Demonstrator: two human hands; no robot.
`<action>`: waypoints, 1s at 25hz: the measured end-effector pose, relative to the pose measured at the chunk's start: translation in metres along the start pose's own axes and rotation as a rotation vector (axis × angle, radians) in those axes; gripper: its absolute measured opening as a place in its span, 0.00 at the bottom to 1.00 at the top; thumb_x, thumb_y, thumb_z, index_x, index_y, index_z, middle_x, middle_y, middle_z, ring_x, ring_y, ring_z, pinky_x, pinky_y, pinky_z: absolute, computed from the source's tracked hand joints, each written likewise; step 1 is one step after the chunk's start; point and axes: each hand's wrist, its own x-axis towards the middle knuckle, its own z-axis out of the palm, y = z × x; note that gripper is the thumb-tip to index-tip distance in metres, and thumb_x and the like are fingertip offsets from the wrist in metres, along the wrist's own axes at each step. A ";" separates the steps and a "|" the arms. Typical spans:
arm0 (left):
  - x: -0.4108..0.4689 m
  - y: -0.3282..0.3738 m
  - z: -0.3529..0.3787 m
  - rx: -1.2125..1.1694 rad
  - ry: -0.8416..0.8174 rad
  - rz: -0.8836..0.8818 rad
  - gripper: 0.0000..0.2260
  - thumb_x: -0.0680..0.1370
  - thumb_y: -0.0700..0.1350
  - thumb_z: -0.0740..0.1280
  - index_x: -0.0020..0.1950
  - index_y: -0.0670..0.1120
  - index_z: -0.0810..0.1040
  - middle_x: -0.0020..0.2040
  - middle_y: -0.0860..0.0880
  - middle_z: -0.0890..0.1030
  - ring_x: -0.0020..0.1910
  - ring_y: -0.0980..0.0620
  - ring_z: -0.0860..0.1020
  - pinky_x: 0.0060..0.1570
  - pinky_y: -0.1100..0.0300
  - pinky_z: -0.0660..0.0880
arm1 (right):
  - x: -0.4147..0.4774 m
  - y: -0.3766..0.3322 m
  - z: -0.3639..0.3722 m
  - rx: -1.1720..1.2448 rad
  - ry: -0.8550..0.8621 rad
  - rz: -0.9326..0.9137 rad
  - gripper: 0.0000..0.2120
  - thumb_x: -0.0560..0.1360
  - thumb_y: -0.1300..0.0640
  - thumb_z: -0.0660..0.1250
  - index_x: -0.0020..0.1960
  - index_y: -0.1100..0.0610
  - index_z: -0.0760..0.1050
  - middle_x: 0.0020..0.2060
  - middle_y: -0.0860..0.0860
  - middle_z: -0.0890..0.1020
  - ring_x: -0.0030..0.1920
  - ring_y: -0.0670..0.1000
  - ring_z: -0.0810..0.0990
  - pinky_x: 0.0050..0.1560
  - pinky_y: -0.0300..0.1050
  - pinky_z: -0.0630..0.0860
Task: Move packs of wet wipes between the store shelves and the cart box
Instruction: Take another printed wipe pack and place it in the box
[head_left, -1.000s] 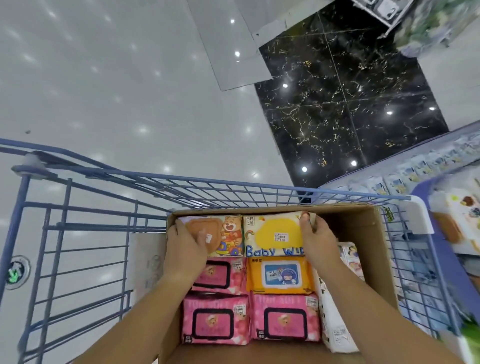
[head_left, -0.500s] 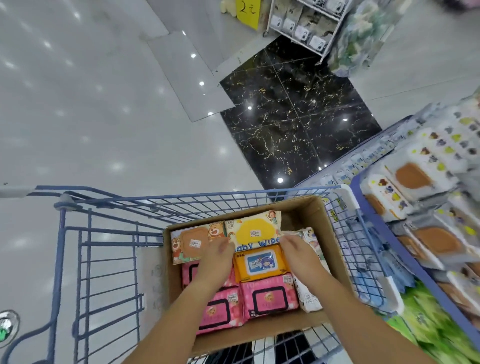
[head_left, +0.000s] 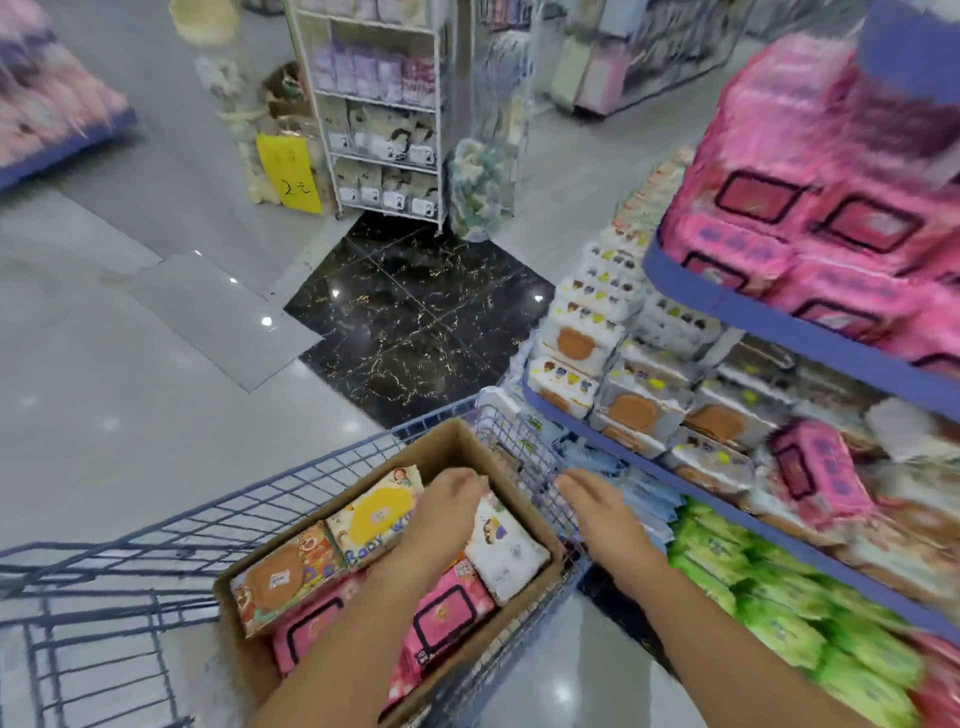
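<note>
We see the wet-wipe packs lying flat in an open brown cardboard box (head_left: 452, 441) at six o'clock of the view. There is a soft pack with a yellow oval lid (head_left: 376, 514) and blue lettering. A bear-printed pack with an orange lid (head_left: 283, 574) lies at its eight o'clock and a plain white pack (head_left: 506, 553) at its four o'clock. Glossy pink packs with black-framed lids (head_left: 441, 618) lie nearer us, partly hidden under our forearms.

Our left hand (head_left: 449, 499) hangs over the seam between the yellow-lidded and white packs, fingers loosely together and clasping nothing. We cannot tell whether it touches them. Our right hand (head_left: 595, 501) is flat and empty, fingers straight, over the rim of the blue wire cart (head_left: 311, 483) at the box's three o'clock.

From one to four o'clock, the blue-edged store shelves (head_left: 779, 319) carry stacked pink shelf packs (head_left: 831, 208), white packs with brown-orange lids (head_left: 639, 410) and crinkly green packs (head_left: 779, 623). All are blurred, with unreadable print.

At twelve o'clock stand a white wire rack (head_left: 384, 104) and a yellow paper sign (head_left: 288, 171), on grey floor edging a black veined marble tile (head_left: 415, 322).
</note>
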 end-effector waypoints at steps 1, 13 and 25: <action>-0.006 0.013 0.019 0.029 -0.023 0.043 0.20 0.84 0.52 0.61 0.75 0.47 0.71 0.61 0.54 0.76 0.51 0.56 0.76 0.49 0.58 0.74 | -0.009 0.002 -0.023 0.021 0.026 -0.014 0.23 0.83 0.43 0.59 0.75 0.50 0.68 0.70 0.47 0.71 0.67 0.51 0.72 0.62 0.45 0.67; -0.129 0.159 0.345 0.234 -0.365 0.395 0.21 0.84 0.55 0.63 0.75 0.50 0.69 0.68 0.53 0.73 0.63 0.51 0.73 0.63 0.52 0.72 | -0.150 0.114 -0.356 0.388 0.528 -0.133 0.21 0.83 0.44 0.60 0.73 0.50 0.69 0.67 0.46 0.73 0.68 0.51 0.73 0.68 0.51 0.70; -0.200 0.270 0.593 0.367 -0.681 0.643 0.26 0.84 0.57 0.60 0.80 0.49 0.62 0.73 0.52 0.69 0.54 0.58 0.74 0.53 0.57 0.71 | -0.223 0.174 -0.595 0.581 0.872 -0.183 0.16 0.82 0.41 0.59 0.68 0.44 0.69 0.67 0.47 0.75 0.67 0.51 0.74 0.70 0.57 0.71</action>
